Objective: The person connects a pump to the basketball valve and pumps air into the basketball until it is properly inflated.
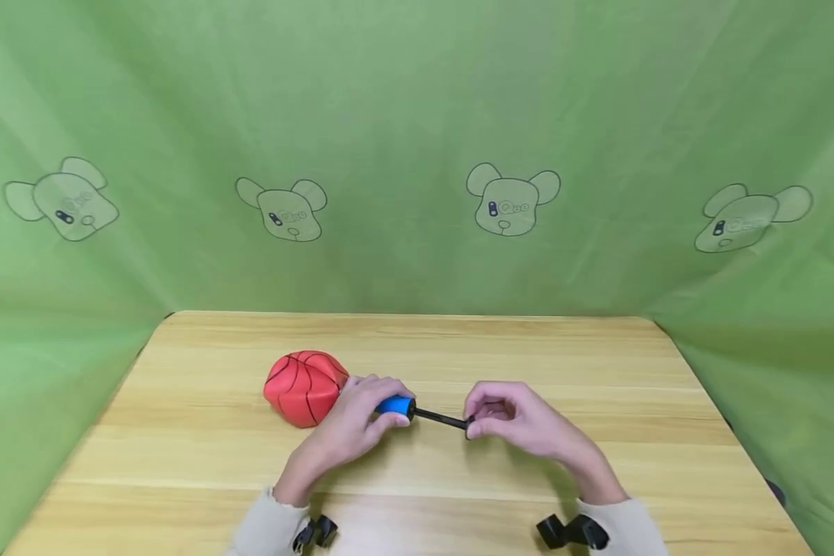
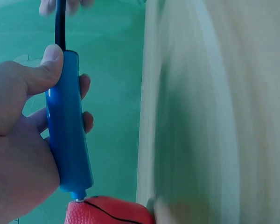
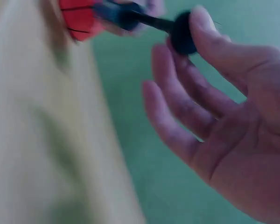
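A blue hand pump [image 2: 67,126] lies across my left hand [image 1: 354,417], which grips its barrel with the thumb on top and fingers behind. Out of the barrel runs a black rod [image 1: 439,418] toward the right. My right hand [image 1: 521,417] pinches the round black handle [image 3: 182,33] at the rod's end between thumb and fingertips, the other fingers loosely bent. At the pump's other end sits a creased, partly deflated red ball [image 1: 306,388] with black lines. In the left wrist view the pump's nozzle [image 2: 78,194] meets the ball [image 2: 109,211].
The hands work over a wooden table [image 1: 528,494]. A green curtain [image 1: 403,93] with printed bear faces hangs behind the table's far edge and at both sides. Black camera mounts [image 1: 573,531] are on both wrists.
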Motion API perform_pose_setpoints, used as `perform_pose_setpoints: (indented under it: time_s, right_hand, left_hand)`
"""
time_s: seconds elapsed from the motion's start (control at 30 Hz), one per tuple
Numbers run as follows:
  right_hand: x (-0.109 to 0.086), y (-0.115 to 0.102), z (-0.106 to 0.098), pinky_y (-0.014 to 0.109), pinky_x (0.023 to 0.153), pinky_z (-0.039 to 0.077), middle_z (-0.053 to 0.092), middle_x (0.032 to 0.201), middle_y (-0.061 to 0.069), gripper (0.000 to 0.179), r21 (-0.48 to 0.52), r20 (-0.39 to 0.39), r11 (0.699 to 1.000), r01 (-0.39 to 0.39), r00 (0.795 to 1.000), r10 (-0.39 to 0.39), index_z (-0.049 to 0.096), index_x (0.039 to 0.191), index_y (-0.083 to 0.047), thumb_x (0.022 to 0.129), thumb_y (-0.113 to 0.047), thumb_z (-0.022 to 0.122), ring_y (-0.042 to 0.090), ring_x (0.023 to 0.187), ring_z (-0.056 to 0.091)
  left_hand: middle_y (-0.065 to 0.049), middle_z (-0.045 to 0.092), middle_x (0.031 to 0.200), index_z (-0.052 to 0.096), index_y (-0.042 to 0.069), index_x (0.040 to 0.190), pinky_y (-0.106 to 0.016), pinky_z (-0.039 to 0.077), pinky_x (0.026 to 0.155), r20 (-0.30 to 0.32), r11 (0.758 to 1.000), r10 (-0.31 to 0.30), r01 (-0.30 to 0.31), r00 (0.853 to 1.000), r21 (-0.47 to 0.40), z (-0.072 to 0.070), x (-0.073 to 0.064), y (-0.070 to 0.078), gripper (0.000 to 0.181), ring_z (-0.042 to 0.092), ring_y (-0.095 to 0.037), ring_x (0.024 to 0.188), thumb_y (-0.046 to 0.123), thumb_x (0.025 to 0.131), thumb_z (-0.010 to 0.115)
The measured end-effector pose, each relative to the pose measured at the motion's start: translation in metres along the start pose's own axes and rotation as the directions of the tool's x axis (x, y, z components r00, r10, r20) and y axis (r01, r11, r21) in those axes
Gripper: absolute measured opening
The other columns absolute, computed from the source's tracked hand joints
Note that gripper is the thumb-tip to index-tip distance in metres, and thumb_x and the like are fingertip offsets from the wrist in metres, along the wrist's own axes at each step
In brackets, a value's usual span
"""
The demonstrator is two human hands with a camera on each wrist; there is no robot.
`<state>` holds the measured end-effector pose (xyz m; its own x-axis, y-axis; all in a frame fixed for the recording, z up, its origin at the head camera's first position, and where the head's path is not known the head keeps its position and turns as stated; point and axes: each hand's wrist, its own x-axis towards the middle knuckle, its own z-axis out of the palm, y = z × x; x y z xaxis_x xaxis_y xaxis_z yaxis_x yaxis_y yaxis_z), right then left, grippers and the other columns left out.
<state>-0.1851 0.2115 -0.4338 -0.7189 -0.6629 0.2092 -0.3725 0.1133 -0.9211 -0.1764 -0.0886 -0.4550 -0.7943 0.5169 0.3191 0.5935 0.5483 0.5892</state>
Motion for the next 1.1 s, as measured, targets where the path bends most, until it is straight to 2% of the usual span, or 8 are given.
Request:
perform_pose_setpoints:
  time_s: [0.13, 0.3, 0.43, 0.6, 0.73, 0.93, 1.1]
  right_hand:
    - [0.014, 0.010, 0.023, 0.031, 0.081, 0.058, 0.070, 0.095, 0.009, 0.012, -0.023, -0.047, 0.999, -0.032, 0.998, 0.031, 0.070, 0.099, -0.006, 0.090, -0.007, 0.077, 0.018, 0.088, 0.070]
    - [0.017, 0.014, 0.041, 0.032, 0.080, 0.058, 0.071, 0.098, 0.008, 0.014, -0.024, -0.054, 0.996, -0.085, 0.995, 0.083, 0.069, 0.102, -0.005, 0.092, -0.011, 0.077, 0.023, 0.090, 0.071]
    - [0.013, 0.007, 0.032, 0.032, 0.083, 0.058, 0.071, 0.099, 0.008, 0.016, -0.033, -0.011, 0.996, -0.089, 0.996, 0.088, 0.070, 0.104, -0.006, 0.093, -0.014, 0.077, 0.024, 0.091, 0.070]
    - [0.000, -0.007, -0.001, 0.032, 0.083, 0.057, 0.069, 0.097, 0.012, 0.013, -0.017, 0.024, 1.000, 0.006, 1.000, -0.006, 0.069, 0.104, -0.006, 0.092, -0.004, 0.074, 0.022, 0.089, 0.069]
    - [-0.012, -0.010, -0.017, 0.031, 0.081, 0.057, 0.069, 0.096, 0.013, 0.016, 0.000, 0.020, 0.999, 0.041, 0.999, -0.041, 0.069, 0.104, -0.005, 0.091, 0.004, 0.072, 0.023, 0.088, 0.069]
    - [0.006, -0.001, -0.006, 0.030, 0.082, 0.057, 0.070, 0.096, 0.013, 0.013, -0.012, 0.000, 1.000, 0.002, 1.000, -0.002, 0.070, 0.102, -0.003, 0.091, 0.003, 0.073, 0.019, 0.089, 0.070]
    - [0.021, 0.009, 0.018, 0.031, 0.082, 0.057, 0.071, 0.095, 0.011, 0.010, 0.016, 0.000, 0.999, -0.029, 1.000, 0.029, 0.069, 0.099, -0.003, 0.091, 0.001, 0.074, 0.020, 0.089, 0.071]
  left_hand:
    - [0.011, 0.070, 0.109, 0.069, 0.021, 0.115, -0.040, 0.036, 0.091, -0.008, 1.000, 0.011, -0.011, 1.000, 0.013, 0.006, -0.003, 0.004, 0.022, 0.055, -0.009, 0.093, 0.029, 0.095, 0.074]
    - [0.011, 0.069, 0.109, 0.068, 0.023, 0.116, -0.038, 0.037, 0.092, 0.038, 1.000, 0.005, -0.006, 0.999, 0.031, 0.009, -0.009, 0.005, 0.022, 0.055, -0.009, 0.097, 0.033, 0.097, 0.071]
    - [0.011, 0.068, 0.110, 0.067, 0.024, 0.117, -0.037, 0.038, 0.092, 0.058, 0.999, 0.011, -0.013, 0.998, 0.043, 0.003, -0.008, 0.001, 0.024, 0.056, -0.008, 0.097, 0.037, 0.098, 0.069]
    - [0.011, 0.068, 0.109, 0.068, 0.022, 0.119, -0.039, 0.038, 0.092, 0.030, 1.000, 0.017, -0.016, 0.999, -0.012, -0.011, -0.002, -0.007, 0.025, 0.056, -0.010, 0.096, 0.034, 0.098, 0.070]
    - [0.010, 0.068, 0.108, 0.068, 0.020, 0.121, -0.039, 0.038, 0.091, 0.047, 0.999, 0.007, -0.005, 0.999, -0.040, -0.015, -0.001, -0.010, 0.026, 0.055, -0.011, 0.095, 0.033, 0.099, 0.070]
    - [0.005, 0.069, 0.110, 0.068, 0.018, 0.120, -0.040, 0.038, 0.095, 0.036, 1.000, 0.015, -0.014, 0.999, -0.008, -0.013, 0.006, -0.006, 0.026, 0.056, -0.013, 0.095, 0.029, 0.097, 0.073]
    - [0.005, 0.070, 0.113, 0.067, 0.018, 0.121, -0.041, 0.038, 0.095, 0.071, 1.000, 0.015, -0.013, 0.997, -0.019, -0.003, 0.001, 0.003, 0.027, 0.058, -0.014, 0.098, 0.030, 0.098, 0.071]
